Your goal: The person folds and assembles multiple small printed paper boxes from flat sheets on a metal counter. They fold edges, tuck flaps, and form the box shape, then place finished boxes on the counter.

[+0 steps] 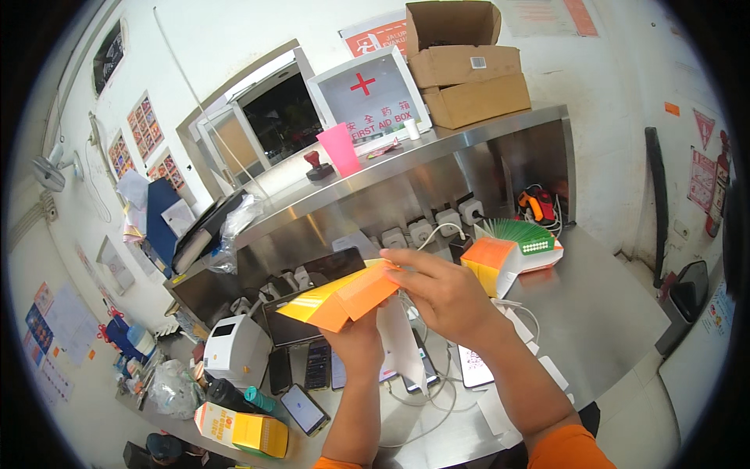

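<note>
Held up over the steel counter is an orange and yellow folded paperboard carton [355, 301], tilted, its yellow flap pointing left. My left hand [355, 344] grips it from below, with the fingers partly hidden behind it. The fingers of my right hand [445, 293] are closed on its upper right end. White paper strips [402, 340] hang just behind my left wrist. Beneath my hands lie several phones, among them a lit one [305, 409] and a white-screened one [474, 367].
A white label printer [234, 348] and another orange-yellow carton [242, 430] stand at the left. Cables and power sockets [420, 232] line the back. A carton with a green fan-shaped bundle [516, 246] sits at right. Cardboard boxes [469, 78] and a pink cup [339, 150] rest on the shelf.
</note>
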{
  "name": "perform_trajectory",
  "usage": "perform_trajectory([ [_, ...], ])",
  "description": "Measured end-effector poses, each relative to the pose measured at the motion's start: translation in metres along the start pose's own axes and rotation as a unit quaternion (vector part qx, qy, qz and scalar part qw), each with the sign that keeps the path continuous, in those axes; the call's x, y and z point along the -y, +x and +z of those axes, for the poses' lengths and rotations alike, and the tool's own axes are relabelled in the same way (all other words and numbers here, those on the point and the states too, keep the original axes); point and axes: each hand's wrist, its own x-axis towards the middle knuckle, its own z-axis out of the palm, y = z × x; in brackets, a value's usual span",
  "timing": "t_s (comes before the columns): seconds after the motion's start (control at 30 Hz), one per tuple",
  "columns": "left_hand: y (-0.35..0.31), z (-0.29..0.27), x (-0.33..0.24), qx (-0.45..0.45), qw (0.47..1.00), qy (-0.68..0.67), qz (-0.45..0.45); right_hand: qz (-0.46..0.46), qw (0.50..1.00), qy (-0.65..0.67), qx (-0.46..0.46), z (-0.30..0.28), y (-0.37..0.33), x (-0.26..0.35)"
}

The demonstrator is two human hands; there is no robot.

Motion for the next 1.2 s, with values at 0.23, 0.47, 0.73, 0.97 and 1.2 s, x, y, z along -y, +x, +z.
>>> perform_trajectory([
  [0.23,-0.001,0.023,-0.007,0.077,0.992,-0.085,-0.043,0.086,0.993,0.072,-0.048,0.005,-0.004,-0.007],
  [0.47,0.001,0.028,-0.006,0.088,0.996,-0.023,0.015,0.149,0.969,0.185,-0.062,0.009,-0.003,-0.014],
  [0.73,0.002,0.022,-0.016,0.077,0.996,-0.029,-0.019,0.221,0.933,0.284,-0.020,0.001,0.000,-0.014],
  [0.97,0.004,0.015,-0.007,0.075,0.995,-0.063,-0.027,0.187,0.939,0.288,-0.010,-0.004,-0.002,-0.016],
  [1.2,0.007,0.010,-0.004,0.097,0.989,-0.113,-0.001,0.126,0.963,0.238,-0.023,0.008,-0.005,-0.014],
])
